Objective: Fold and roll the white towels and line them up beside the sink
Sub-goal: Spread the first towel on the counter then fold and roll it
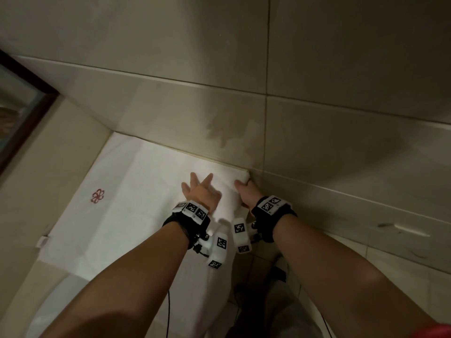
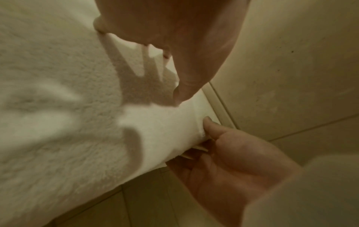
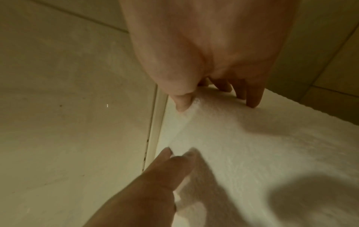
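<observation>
A white towel [image 1: 136, 203] lies spread over the counter, with a red embroidered flower [image 1: 98, 195] near its left end. My left hand [image 1: 200, 189] lies flat on it with fingers spread, pressing the cloth down. Just to its right, my right hand [image 1: 245, 191] holds the towel's far right corner by the wall. In the left wrist view the right hand [image 2: 223, 153] has its thumb on the towel [image 2: 68, 107] edge and its fingers underneath. In the right wrist view the thumb [image 3: 182, 104] presses the towel [image 3: 252, 153], and the left hand's fingertips [image 3: 170, 156] touch nearby.
A beige tiled wall [image 1: 317, 118] runs right behind the towel. A dark-framed mirror [image 1: 26, 113] stands at the left. The towel's near part hangs over the counter's front edge, with floor tiles [image 1: 390, 264] below at the right. A small white label [image 1: 42, 241] sticks out at the towel's left edge.
</observation>
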Tool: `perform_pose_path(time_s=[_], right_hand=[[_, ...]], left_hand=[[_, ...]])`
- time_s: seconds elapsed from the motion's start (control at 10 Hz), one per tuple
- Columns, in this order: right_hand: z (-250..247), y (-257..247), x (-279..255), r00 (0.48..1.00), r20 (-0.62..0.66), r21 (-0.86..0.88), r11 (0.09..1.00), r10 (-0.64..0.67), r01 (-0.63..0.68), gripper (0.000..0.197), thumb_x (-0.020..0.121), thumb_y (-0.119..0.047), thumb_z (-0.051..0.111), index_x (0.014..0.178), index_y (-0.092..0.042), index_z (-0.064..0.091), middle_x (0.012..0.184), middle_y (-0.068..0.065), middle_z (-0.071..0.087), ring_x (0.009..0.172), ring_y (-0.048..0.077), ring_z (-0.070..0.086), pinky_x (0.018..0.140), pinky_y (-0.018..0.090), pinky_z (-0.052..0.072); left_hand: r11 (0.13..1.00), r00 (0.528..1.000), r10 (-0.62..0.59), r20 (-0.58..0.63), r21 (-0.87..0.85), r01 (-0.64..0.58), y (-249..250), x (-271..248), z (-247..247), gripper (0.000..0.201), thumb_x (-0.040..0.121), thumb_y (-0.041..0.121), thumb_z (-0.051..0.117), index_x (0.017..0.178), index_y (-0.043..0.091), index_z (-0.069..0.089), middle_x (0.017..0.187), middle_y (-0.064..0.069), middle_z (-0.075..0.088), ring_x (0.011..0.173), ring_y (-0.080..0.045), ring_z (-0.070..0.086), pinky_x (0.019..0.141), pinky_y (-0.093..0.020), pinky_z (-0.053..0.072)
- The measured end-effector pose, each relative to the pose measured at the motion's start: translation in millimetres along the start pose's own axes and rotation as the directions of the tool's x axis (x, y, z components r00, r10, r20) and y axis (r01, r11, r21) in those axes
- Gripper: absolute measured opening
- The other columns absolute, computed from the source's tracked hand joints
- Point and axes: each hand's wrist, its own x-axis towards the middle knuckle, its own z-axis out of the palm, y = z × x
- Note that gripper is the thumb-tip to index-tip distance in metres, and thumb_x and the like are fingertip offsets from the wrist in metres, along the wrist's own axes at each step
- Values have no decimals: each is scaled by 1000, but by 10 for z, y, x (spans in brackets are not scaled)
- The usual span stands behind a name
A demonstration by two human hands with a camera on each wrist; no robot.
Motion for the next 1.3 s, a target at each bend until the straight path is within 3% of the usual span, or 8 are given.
perform_pose_path(time_s=[0.2,0.4,0.6,0.7,0.9,1.0,1.1,1.3], right_hand=[[36,-76,44,999,-51,-36,999,7,-9,60,92,-44,49,139,-8,41,136,13,52,123,34,50,105,47,41],[50,-34,196,998,-63,-70,997,22,-26,81,71,-60,50,136,-13,46,133,13,56,120,34,53,102,48,45],[14,-174,91,998,-36,-67,997,46,-48,55,92,-42,50,138,-12,42,129,13,57,115,35,55,98,50,48],[16,-158,148,998,-22,-118,991,56,-59,61,89,-48,48,138,-12,42,127,15,57,113,35,56,97,50,48],[5,-198,108,998,-30,-182,982,54,-58,59,91,-46,49,135,-7,44,121,13,56,116,36,55,100,48,47],[0,-227,89,997,-47,-218,973,65,-73,62,94,-46,46,139,-4,41,133,18,53,120,37,53,102,47,45],[5,-252,111,996,-56,-225,971,74,-85,60,96,-43,45,140,-3,39,136,19,51,122,37,52,103,45,45],[-4,-250,102,997,-51,-244,967,63,-74,56,95,-43,46,132,0,46,120,19,57,113,37,56,99,48,48]], left_hand=[[997,998,-16,59,77,11,49,-21,-54,56,91,26,43,145,41,36,162,2,-4,147,-30,-16,120,-51,-2],[972,993,-27,111,236,0,21,48,-68,59,93,36,44,145,52,22,162,7,-9,147,-34,-14,116,-60,10],[959,987,11,160,278,-56,-4,18,-129,64,93,34,45,150,41,19,162,-4,-6,148,-35,-7,121,-47,-1],[956,984,42,172,279,-90,-34,-71,-254,67,90,34,50,151,35,23,160,-8,8,147,-37,6,121,-41,4],[941,967,-3,256,327,-84,-105,-201,-315,64,89,34,51,148,40,28,161,-3,8,147,-35,7,120,-50,12],[934,954,-30,297,349,-80,-121,-182,-257,66,91,29,46,151,37,21,162,-7,-1,148,-35,-2,120,-51,3],[919,965,-47,259,390,-60,29,-248,-320,63,95,30,48,151,37,23,161,-6,3,146,-40,4,119,-52,13],[923,962,-22,272,375,-85,38,-243,-329,60,96,26,43,152,32,23,162,-9,1,147,-40,2,120,-53,8]])
